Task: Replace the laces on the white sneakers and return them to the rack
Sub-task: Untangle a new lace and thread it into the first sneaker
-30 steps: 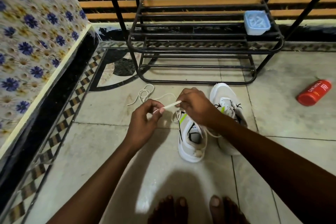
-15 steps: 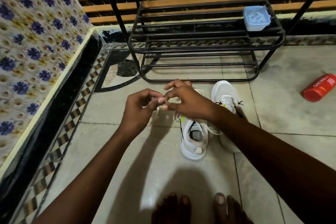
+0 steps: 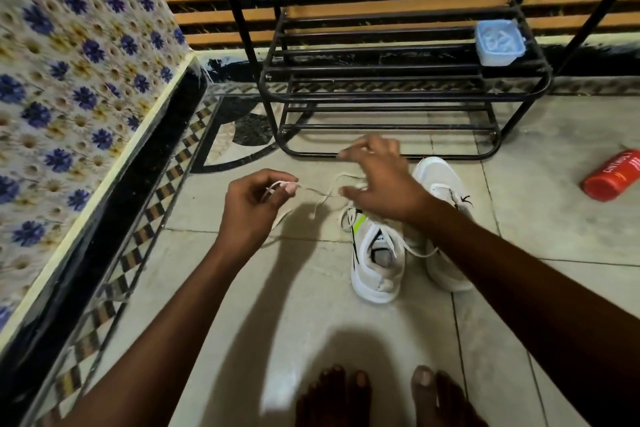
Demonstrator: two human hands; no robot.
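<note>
Head camera is looking down at a tiled floor, where 2 white sneakers (image 3: pixel 377 263) are sitting side by side just in front of a black metal shoe rack (image 3: pixel 381 99). The left hand (image 3: pixel 256 204) is pinching the end of a white lace (image 3: pixel 311 189) between thumb and forefinger. The lace is trailing across to the sneakers. The right hand (image 3: pixel 377 184) is hovering over them, blurred, fingers spread wide and gripping nothing. A blue container (image 3: pixel 498 42) is resting on the rack, and a red bottle (image 3: pixel 613 175) is lying on the floor nearby.
</note>
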